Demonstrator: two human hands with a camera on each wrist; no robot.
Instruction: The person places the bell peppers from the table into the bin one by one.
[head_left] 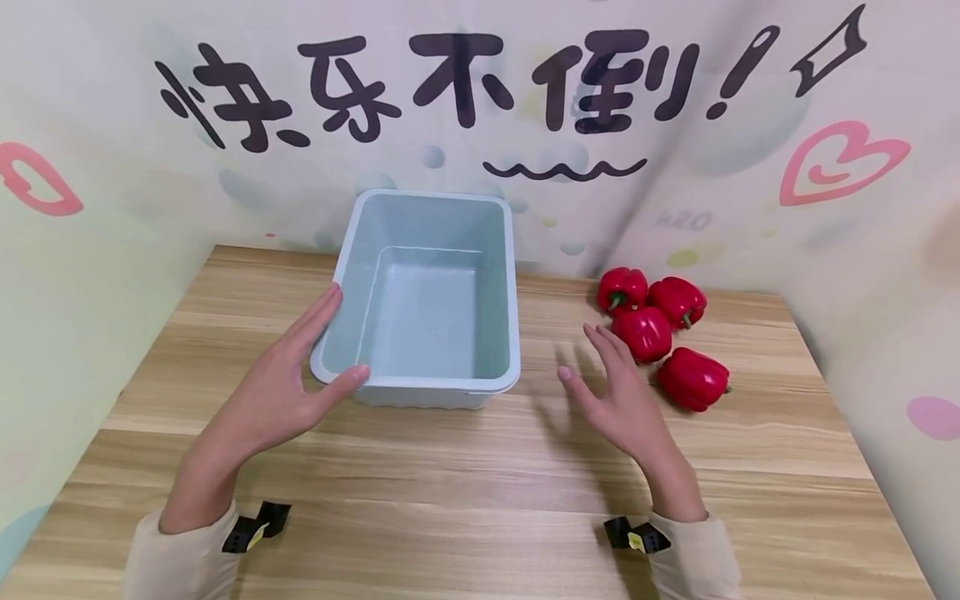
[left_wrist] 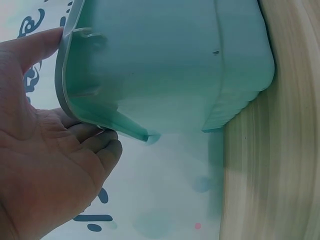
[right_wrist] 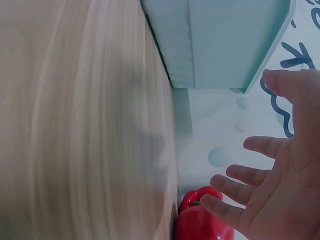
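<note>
A light blue plastic bin (head_left: 427,382) stands on the wooden table in the head view. The left hand (head_left: 273,387) is at its near left corner, thumb and fingers touching the rim; the left wrist view shows the hand (left_wrist: 55,150) with relaxed fingers at the rim of the bin (left_wrist: 150,65). To the right of the bin the right hand (head_left: 618,400) hovers with spread fingers, holding nothing. Beside it lie several red bell peppers (head_left: 692,380). The right wrist view has the hand (right_wrist: 280,185) apart from the bin (right_wrist: 230,40), with peppers (right_wrist: 200,225) beyond its fingertips.
Behind the table (head_left: 450,483) hangs a white printed cloth (head_left: 300,192) with black characters and pink hearts, close to the bin's far side. The table's right edge runs beyond the peppers. Each sleeve has a small black device at the wrist.
</note>
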